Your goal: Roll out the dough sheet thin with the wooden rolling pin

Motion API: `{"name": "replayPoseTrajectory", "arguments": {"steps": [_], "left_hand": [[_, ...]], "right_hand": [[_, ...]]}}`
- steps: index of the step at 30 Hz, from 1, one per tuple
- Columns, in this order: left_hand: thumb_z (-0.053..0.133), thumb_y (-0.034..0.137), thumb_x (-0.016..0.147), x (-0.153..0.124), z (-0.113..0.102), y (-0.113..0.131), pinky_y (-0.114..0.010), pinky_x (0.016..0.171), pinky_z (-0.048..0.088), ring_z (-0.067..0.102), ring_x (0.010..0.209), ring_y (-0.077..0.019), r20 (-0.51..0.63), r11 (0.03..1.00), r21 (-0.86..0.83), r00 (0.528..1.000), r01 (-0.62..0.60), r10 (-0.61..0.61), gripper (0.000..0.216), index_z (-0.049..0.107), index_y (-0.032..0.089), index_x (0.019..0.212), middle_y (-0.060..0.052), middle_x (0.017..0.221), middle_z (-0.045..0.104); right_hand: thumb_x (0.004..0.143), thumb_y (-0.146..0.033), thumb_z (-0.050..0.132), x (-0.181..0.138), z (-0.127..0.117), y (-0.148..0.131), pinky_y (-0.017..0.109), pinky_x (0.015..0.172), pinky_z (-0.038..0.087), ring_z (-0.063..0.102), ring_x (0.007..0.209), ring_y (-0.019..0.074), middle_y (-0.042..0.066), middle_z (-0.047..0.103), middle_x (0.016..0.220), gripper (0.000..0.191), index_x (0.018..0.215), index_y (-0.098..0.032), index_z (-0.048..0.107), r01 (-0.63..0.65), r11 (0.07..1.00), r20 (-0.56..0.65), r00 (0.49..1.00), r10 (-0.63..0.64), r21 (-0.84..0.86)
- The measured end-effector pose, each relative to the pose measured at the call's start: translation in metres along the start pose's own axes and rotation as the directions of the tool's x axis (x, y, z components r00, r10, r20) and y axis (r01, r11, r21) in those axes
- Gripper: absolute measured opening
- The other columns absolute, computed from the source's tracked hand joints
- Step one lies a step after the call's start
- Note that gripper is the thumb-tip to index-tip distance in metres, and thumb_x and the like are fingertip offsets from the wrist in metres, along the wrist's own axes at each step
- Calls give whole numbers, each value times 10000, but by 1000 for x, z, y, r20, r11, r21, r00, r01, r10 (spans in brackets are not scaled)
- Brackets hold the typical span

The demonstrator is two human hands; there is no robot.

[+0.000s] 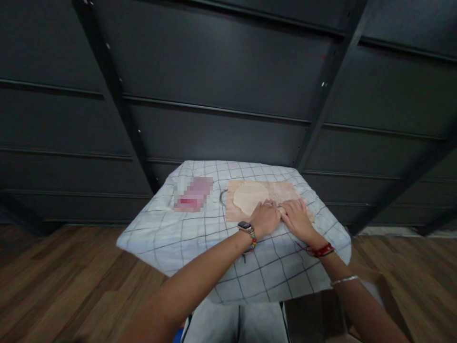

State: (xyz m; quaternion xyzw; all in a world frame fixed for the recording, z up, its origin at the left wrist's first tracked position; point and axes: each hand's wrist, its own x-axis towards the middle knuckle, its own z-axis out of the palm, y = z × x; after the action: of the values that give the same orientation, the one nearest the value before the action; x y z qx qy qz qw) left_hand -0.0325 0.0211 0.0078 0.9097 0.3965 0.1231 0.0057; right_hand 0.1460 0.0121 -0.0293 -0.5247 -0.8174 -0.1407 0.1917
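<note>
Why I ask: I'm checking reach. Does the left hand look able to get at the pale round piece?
Probably yes: the left hand is close beside the pale round piece, with nothing visible lying between them.

One pale disc (pixel 246 196), one board (pixel 284 189), one tablecloth (pixel 193 228)

Your left hand (pixel 266 219) and right hand (pixel 298 220) crowd together over the board's (pixel 283 190) near side; no real gap between them. Dough (pixel 246 196) takes up the board's left half; the back right past your fingers is open. Left of the board: dark loop (pixel 222 197) at the edge, then a cloth (pixel 193 238) lane to the pink item (pixel 195 195), pixelated. Wall (pixel 221 138) limits you behind. Front-left cloth is free. Box (pixel 383 295) sits low right.
</note>
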Motion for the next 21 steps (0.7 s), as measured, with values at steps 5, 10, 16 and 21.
{"name": "replayPoseTrajectory", "arguments": {"steps": [5, 10, 16, 21], "left_hand": [[317, 276, 961, -20, 10, 21, -416, 1108, 258, 348, 1343, -264, -109, 1000, 7, 994, -10, 11, 479, 422, 40, 1365, -176, 1435, 426], [257, 335, 995, -18, -24, -2, -452, 1127, 220, 276, 1395, -268, -97, 998, 24, 994, 56, -54, 523, 376, 49, 1416, -172, 1471, 390], [238, 333, 995, 11, -59, -58, -482, 1079, 286, 306, 1369, -305, -122, 970, 57, 965, 238, -230, 494, 459, 70, 1349, -196, 1437, 420], [303, 283, 972, 19, -35, -84, -443, 1015, 347, 423, 1266, -294, -20, 969, -23, 969, 246, -246, 393, 563, 97, 1201, -182, 1286, 556]], "right_hand": [[931, -328, 484, -15, -17, 13, 482, 1060, 288, 534, 1059, 262, 108, 620, 1079, 297, 1182, -199, 575, 166, 985, 125, 979, -159, -45], [915, -295, 528, 8, -45, 20, 431, 933, 398, 559, 1023, 265, 121, 633, 1074, 298, 1181, -173, 585, 166, 985, 81, 983, -162, -50], [923, -313, 517, 63, -59, 16, 407, 940, 396, 548, 1113, 256, 110, 623, 1200, 315, 1207, -196, 586, 126, 990, 85, 988, -131, 57], [891, -336, 555, 89, -32, 5, 368, 948, 419, 578, 1076, 240, 101, 652, 1162, 302, 1138, -185, 642, 138, 974, 243, 953, -180, 181]]}}
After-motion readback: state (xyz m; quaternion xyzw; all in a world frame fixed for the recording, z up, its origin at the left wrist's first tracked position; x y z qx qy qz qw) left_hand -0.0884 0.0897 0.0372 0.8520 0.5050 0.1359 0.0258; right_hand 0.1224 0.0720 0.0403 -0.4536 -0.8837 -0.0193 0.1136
